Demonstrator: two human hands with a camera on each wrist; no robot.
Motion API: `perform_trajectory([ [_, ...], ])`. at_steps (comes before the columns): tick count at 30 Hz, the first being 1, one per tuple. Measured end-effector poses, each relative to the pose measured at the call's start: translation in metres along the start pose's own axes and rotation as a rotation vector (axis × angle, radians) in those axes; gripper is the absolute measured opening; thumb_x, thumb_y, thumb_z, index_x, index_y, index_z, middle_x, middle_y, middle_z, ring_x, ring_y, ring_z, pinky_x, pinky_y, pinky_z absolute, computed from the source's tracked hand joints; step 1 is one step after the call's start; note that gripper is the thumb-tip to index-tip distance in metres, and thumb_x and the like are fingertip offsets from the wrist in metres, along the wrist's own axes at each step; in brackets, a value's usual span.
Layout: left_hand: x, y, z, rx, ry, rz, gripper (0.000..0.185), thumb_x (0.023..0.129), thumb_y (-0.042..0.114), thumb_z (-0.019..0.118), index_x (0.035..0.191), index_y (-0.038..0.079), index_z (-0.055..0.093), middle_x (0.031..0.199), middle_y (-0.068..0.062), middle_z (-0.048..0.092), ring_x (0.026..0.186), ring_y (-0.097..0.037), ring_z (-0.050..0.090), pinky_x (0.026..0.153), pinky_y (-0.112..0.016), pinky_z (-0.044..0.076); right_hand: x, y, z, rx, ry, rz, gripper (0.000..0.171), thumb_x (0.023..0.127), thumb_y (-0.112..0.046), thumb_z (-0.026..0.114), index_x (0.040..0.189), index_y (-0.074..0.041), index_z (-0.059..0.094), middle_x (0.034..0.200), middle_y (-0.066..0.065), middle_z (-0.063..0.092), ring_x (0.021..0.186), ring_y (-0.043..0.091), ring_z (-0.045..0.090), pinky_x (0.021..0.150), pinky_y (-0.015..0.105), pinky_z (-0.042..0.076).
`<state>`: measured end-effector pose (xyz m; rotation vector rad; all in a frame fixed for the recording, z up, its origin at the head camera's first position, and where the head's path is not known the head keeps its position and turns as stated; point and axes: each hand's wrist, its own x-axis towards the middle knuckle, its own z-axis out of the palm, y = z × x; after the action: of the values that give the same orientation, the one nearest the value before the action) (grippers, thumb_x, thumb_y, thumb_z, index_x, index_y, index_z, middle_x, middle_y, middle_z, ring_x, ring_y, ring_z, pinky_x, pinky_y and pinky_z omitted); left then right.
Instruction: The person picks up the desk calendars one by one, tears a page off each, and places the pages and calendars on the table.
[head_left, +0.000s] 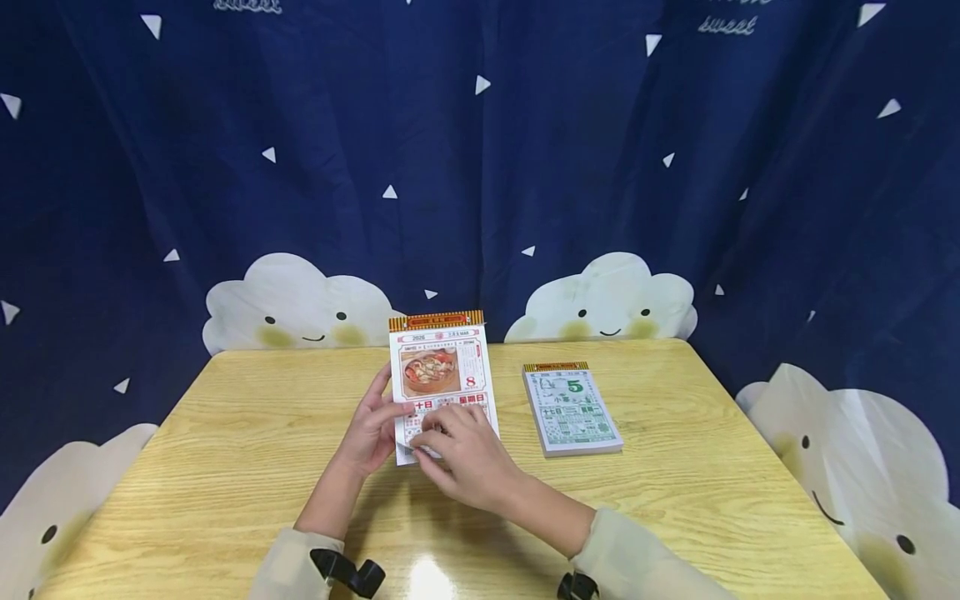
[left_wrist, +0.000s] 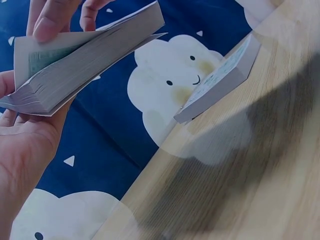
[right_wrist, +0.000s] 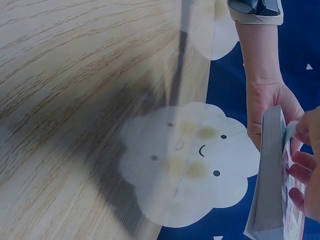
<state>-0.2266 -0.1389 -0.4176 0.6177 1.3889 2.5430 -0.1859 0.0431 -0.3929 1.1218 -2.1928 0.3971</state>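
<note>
Raised over the table, a tear-off calendar (head_left: 431, 371) with a red-printed top sheet, a food picture and the number 8 faces me. My left hand (head_left: 367, 429) grips it at its left edge, thumb on the front and the other fingers behind. At its lower left part, my right hand (head_left: 468, 454) pinches the corner of a page between thumb and fingers. In the left wrist view the thick page block (left_wrist: 95, 72) shows, with a lifted sheet (left_wrist: 50, 55) bearing green print underneath.
A second tear-off calendar (head_left: 573, 417), printed in green with the number 5, lies on the wooden table (head_left: 225, 467) to the right. A dark blue curtain (head_left: 450, 150) with white triangles and smiling clouds hangs behind the table.
</note>
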Motion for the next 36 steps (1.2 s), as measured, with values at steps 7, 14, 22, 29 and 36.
perform_trajectory([
  [7,-0.001,-0.001,0.000,-0.008,-0.002,-0.001,0.064,0.088,-0.010,0.035,0.141,0.026,0.026,0.120,0.003,0.061,0.099,-0.018,0.066,0.080,-0.031,0.057,0.002,-0.003,-0.001,0.119,0.042,0.081,0.004,0.080,-0.023,0.071,0.083,-0.020,0.070,0.092,-0.005,0.061,0.089,0.011,0.056,0.080,0.028,0.043],
  [14,-0.003,0.000,0.000,-0.039,-0.029,-0.002,0.062,0.089,-0.010,0.032,0.138,0.028,0.029,0.119,0.002,0.060,0.098,-0.017,0.066,0.081,-0.031,0.056,0.009,-0.003,-0.007,0.406,0.052,0.286,0.009,0.078,-0.023,0.074,0.078,-0.014,0.071,0.087,-0.003,0.062,0.085,0.010,0.056,0.078,0.024,0.047],
  [22,-0.005,0.002,0.000,-0.064,-0.057,0.000,0.055,0.094,-0.005,0.030,0.135,0.032,0.034,0.120,0.003,0.060,0.098,-0.015,0.066,0.082,-0.028,0.056,0.016,0.001,-0.013,0.654,0.065,0.517,0.007,0.084,-0.018,0.069,0.083,-0.010,0.070,0.086,-0.001,0.064,0.073,0.008,0.051,0.062,0.018,0.044],
  [29,-0.007,0.001,-0.004,-0.108,-0.158,0.025,0.051,0.098,0.002,0.031,0.139,0.033,0.031,0.123,0.002,0.060,0.100,-0.014,0.066,0.082,-0.027,0.056,0.020,0.003,-0.016,0.648,0.056,0.605,0.008,0.085,-0.017,0.066,0.086,-0.010,0.071,0.081,-0.001,0.063,0.069,0.005,0.048,0.059,0.015,0.042],
  [36,-0.008,-0.003,-0.008,-0.127,-0.216,0.023,0.054,0.099,0.007,0.038,0.146,0.031,0.025,0.129,0.002,0.057,0.105,-0.016,0.064,0.086,-0.030,0.054,0.026,0.003,-0.019,0.625,0.042,0.660,0.013,0.089,-0.020,0.062,0.089,-0.009,0.067,0.083,0.002,0.065,0.070,0.006,0.052,0.061,0.017,0.045],
])
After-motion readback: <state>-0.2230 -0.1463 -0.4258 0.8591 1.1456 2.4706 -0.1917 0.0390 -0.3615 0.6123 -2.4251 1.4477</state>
